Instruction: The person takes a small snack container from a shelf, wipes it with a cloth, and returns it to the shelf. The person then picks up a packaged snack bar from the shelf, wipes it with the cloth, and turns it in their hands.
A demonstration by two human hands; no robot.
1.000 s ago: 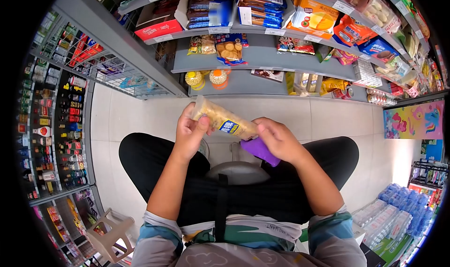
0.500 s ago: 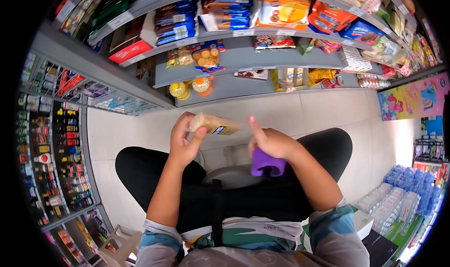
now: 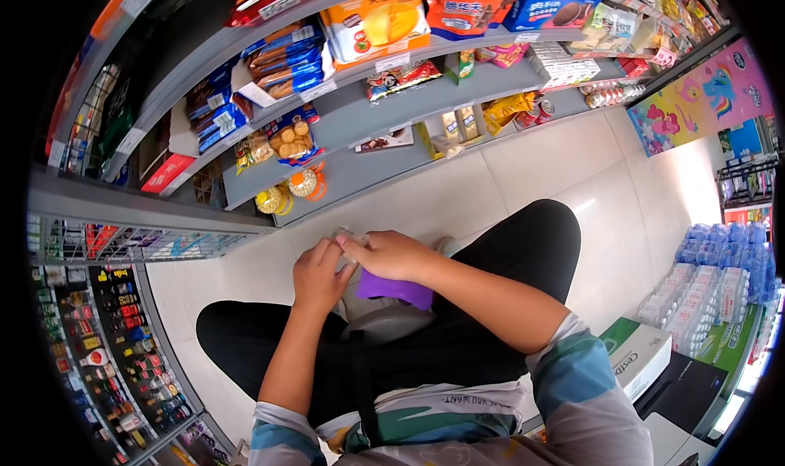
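Both hands meet in front of my lap, above the floor. My left hand [image 3: 319,276] is closed around a small pale beige packet [image 3: 350,237], which the fingers mostly cover. Against the packet's upper end, my right hand [image 3: 392,255] presses its thumb and fingers. Below the right palm hangs a purple piece that looks like cloth [image 3: 396,291], held under the fingers. The packet's label is hidden at this moment.
Ahead stands a grey store shelf [image 3: 343,172] with biscuits, snack bags and an orange box [image 3: 376,26]. Drink bottles fill a rack [image 3: 123,327] at the left. At the right are shrink-wrapped water bottles [image 3: 695,290] and a white-green carton [image 3: 638,360].
My right hand has moved left with the purple piece and now touches the packet in my left hand. The packet's blue label is now covered. The view has turned and shifted right.
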